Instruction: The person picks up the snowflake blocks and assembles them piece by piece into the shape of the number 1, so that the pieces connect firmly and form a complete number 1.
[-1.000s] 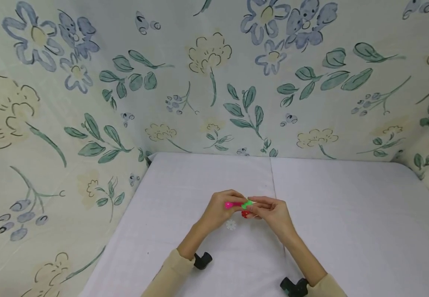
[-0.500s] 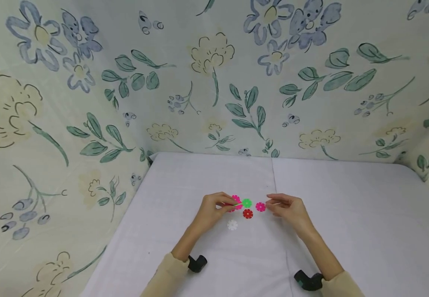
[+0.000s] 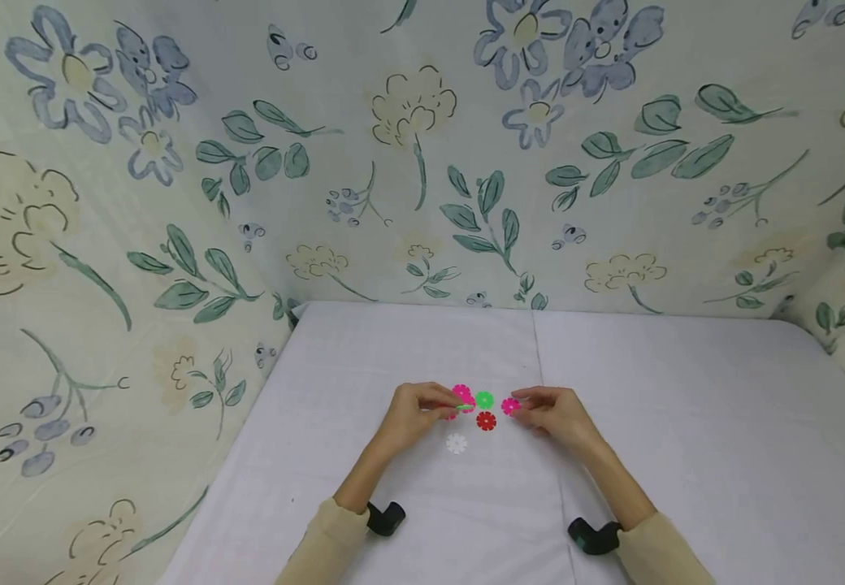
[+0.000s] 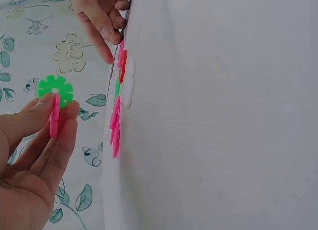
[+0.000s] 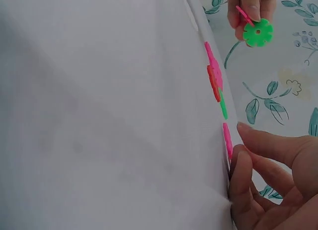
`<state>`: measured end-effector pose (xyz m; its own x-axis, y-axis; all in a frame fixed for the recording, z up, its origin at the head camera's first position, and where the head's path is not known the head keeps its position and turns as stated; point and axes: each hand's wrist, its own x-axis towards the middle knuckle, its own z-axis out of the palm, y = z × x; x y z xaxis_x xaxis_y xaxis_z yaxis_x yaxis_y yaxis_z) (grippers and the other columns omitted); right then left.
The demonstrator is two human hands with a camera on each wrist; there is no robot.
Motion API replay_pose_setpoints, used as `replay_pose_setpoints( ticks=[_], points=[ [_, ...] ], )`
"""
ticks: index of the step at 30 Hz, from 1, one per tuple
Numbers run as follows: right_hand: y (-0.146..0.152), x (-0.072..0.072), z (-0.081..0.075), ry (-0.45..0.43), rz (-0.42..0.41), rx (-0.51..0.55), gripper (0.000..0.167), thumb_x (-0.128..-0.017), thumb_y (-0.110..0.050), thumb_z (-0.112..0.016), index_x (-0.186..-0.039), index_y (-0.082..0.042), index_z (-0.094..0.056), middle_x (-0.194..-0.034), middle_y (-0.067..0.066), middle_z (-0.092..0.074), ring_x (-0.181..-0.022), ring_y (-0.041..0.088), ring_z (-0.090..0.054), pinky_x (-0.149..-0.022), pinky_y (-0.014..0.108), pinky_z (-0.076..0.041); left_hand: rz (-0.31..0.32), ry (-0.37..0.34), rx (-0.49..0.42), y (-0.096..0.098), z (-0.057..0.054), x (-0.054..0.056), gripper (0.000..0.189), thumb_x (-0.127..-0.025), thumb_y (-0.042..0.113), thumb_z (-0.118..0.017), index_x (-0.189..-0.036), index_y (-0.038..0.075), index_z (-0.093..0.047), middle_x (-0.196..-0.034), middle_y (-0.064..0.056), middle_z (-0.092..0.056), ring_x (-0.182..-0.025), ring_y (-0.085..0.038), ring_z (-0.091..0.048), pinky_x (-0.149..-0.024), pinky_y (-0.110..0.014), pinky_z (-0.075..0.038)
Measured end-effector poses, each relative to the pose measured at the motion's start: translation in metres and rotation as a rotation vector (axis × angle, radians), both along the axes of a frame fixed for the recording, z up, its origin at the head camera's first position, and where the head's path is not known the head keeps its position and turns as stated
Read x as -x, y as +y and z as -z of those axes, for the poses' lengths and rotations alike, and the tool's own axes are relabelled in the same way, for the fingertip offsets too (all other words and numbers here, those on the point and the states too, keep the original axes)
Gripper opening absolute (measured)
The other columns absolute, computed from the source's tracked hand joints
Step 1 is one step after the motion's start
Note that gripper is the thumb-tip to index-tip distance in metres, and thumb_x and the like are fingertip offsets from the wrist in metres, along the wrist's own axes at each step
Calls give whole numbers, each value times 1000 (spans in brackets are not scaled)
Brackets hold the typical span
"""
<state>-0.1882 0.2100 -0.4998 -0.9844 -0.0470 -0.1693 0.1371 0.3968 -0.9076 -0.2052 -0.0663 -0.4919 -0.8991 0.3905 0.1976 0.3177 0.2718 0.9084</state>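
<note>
My left hand (image 3: 411,413) pinches two slotted plastic discs, a green disc (image 4: 45,85) joined at a right angle to a pink disc (image 4: 54,121), held up off the table. My right hand (image 3: 561,414) is low at the table, thumb and fingertips right at the edge of a single pink disc (image 3: 509,406) that lies flat. In the right wrist view a gap shows between thumb and forefinger. Between the hands lie a green disc (image 3: 484,400) and a red disc (image 3: 486,421). Several pink discs (image 3: 461,392) lie partly hidden behind my left fingers.
A white disc (image 3: 456,444) lies nearer to me on the white tablecloth (image 3: 364,341). A crease (image 3: 537,349) runs down the cloth. Behind the table hangs a floral curtain (image 3: 364,187). Black wrist devices (image 3: 386,520) stick out at both sleeves.
Both hands were together over the discs, then parted. My left hand moved left with the joined pair. My right hand moved right, then came back slightly to the single pink disc.
</note>
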Motion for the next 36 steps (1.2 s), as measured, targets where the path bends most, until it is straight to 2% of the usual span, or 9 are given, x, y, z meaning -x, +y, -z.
replay_pose_setpoints(
  ticks=[9, 13, 17, 21, 25, 28, 33, 36],
  points=[
    [-11, 5, 4, 37, 35, -173, 33, -85, -9, -84, -117, -3, -76, -80, 7, -62, -62, 14, -55, -53, 23, -47, 13, -10, 27, 4, -1, 2, 11, -88, -1, -79, -98, 2, -83, -109, -9, -79, -108, -24, -72, -85, -20, -60],
    [-13, 7, 2, 43, 39, -216, 30, -81, -7, -87, -108, -3, -74, -83, 8, -63, -70, 17, -56, -55, 23, -47, 25, -26, -10, 4, -3, 3, 11, -87, -1, -80, -97, 2, -83, -109, -10, -79, -110, -26, -72, -88, -27, -61],
    [-13, 6, -1, 46, 7, -251, 30, -80, -5, -87, -103, -3, -69, -90, 9, -66, -78, 19, -57, -62, 25, -48, 39, -43, -59, 3, -5, 3, 11, -87, 1, -80, -98, 2, -83, -110, -13, -78, -108, -28, -72, -88, -32, -62],
    [-10, 2, -7, 81, -61, -270, 26, -82, -6, -86, -102, -4, -70, -83, 7, -69, -71, 17, -59, -61, 26, -49, 41, -58, -83, 2, -4, 3, 12, -88, 3, -80, -100, 5, -83, -111, -12, -78, -107, -24, -72, -86, -25, -62],
    [-9, -3, -12, 113, -102, -174, 25, -87, -8, -83, -110, -4, -74, -83, 8, -71, -69, 17, -66, -61, 22, -55, 51, -54, -101, 3, -5, 2, 14, -89, 5, -80, -103, 3, -82, -112, -12, -78, -109, -21, -71, -86, -24, -61],
    [-11, -7, -15, 105, -102, -18, 32, -89, -12, -82, -119, -2, -73, -88, 13, -71, -75, 22, -74, -70, 22, -61, 60, -41, -111, 5, -6, 2, 17, -89, 4, -80, -105, 1, -81, -112, -13, -77, -110, -22, -70, -88, -24, -61],
    [-20, -15, -18, 100, -74, 219, 36, -92, -14, -80, -121, 5, -71, -98, 24, -72, -84, 33, -78, -78, 31, -64, 53, -31, -115, 7, -4, 2, 17, -89, 1, -79, -105, 3, -82, -112, -12, -77, -110, -23, -69, -86, -23, -61],
    [-25, -18, -19, 115, -43, 270, 36, -93, -13, -78, -121, 8, -69, -100, 27, -74, -84, 33, -79, -78, 36, -64, 59, -21, -129, 10, -4, 1, 16, -89, 2, -79, -105, 2, -82, -112, -13, -77, -109, -23, -69, -86, -25, -61]
  ],
)
